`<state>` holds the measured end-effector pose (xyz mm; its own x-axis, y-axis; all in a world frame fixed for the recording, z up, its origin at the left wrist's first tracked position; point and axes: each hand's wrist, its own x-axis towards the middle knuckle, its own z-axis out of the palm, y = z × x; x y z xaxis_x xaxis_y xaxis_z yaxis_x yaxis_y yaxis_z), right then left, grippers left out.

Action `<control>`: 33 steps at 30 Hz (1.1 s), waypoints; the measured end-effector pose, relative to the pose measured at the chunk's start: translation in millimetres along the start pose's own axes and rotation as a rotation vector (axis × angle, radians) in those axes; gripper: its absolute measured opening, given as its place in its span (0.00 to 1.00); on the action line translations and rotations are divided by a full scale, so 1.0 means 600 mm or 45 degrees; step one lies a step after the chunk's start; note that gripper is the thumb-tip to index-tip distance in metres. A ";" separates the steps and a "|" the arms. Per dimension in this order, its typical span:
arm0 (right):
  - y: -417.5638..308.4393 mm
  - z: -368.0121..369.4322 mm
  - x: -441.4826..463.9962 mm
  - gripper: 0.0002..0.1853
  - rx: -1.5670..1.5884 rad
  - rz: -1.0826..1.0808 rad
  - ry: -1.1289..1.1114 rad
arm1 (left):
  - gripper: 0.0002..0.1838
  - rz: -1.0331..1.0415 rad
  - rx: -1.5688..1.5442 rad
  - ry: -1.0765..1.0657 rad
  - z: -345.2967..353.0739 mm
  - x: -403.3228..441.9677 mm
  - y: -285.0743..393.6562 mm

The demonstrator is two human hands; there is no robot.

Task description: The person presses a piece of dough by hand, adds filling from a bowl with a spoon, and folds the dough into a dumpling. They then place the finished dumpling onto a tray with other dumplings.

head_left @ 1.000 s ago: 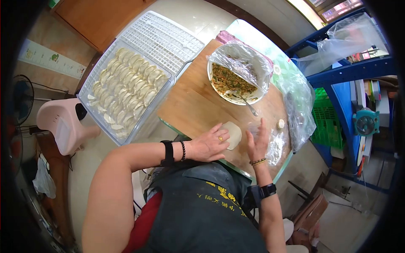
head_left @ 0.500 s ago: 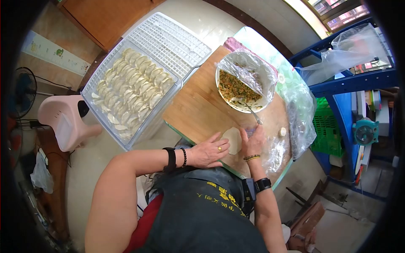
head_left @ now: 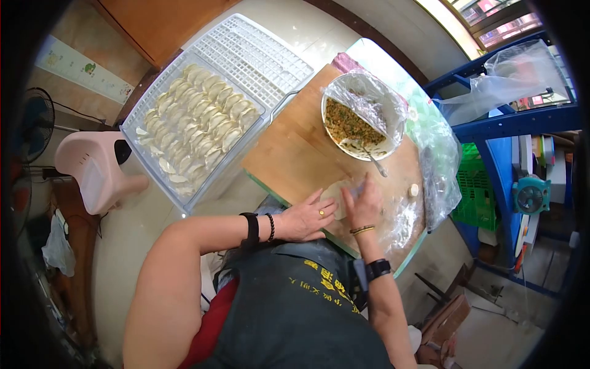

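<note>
A thin round dough wrapper (head_left: pixel 335 195) lies on the wooden board (head_left: pixel 289 157) near its front edge. My left hand (head_left: pixel 305 219) rests at the wrapper's left side, fingers stretched and a little apart, with the fingertips touching its edge. On the other side, my right hand (head_left: pixel 364 204) is low over the board, thumb toward the wrapper. Motion blurs its fingers, and whatever lies under the palm is hidden. Beyond the hands stands a white bowl (head_left: pixel 398 136) of chopped filling (head_left: pixel 351 123), part covered by plastic film, with a spoon (head_left: pixel 376 163) leaning in it.
To the left, a clear-sided bin holds a tray with rows of folded dumplings (head_left: pixel 196 123), beside a white grid rack (head_left: pixel 258 52). A small dough piece (head_left: pixel 413 190) and crumpled plastic film (head_left: pixel 402 224) sit right. A blue shelf (head_left: pixel 491 172) and pink chair (head_left: pixel 92 163) flank the table.
My right hand has shifted slightly left and up, and its fingers are now blurred. The left hand stays almost in place at the wrapper. The whole view has moved a little.
</note>
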<state>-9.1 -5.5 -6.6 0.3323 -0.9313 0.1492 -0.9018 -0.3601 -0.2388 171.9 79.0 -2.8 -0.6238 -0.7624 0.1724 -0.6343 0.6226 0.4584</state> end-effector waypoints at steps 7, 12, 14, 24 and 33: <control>0.116 -0.031 0.005 0.36 0.097 0.131 0.011 | 0.27 -0.027 -0.197 0.155 -0.027 0.016 0.000; 0.112 -0.143 0.050 0.34 -0.461 0.108 -0.464 | 0.18 -0.264 -0.455 0.340 -0.041 0.003 -0.011; 0.113 -0.150 0.077 0.34 -0.654 0.093 -0.753 | 0.12 -0.334 -0.530 0.479 -0.041 -0.008 -0.012; 0.050 -0.104 0.093 0.14 -0.848 -0.394 -0.489 | 0.11 -0.952 -1.091 0.513 -0.054 -0.051 -0.018; -0.096 -0.064 -0.025 0.07 -0.444 -0.591 -0.562 | 0.15 -1.098 -1.473 0.365 -0.004 -0.057 -0.029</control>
<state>27.4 31.2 41.5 0.7156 -0.6491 -0.2580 -0.6522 -0.7532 0.0859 205.1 93.8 -14.7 -0.0530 -0.9104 -0.4104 0.0415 -0.4126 0.9100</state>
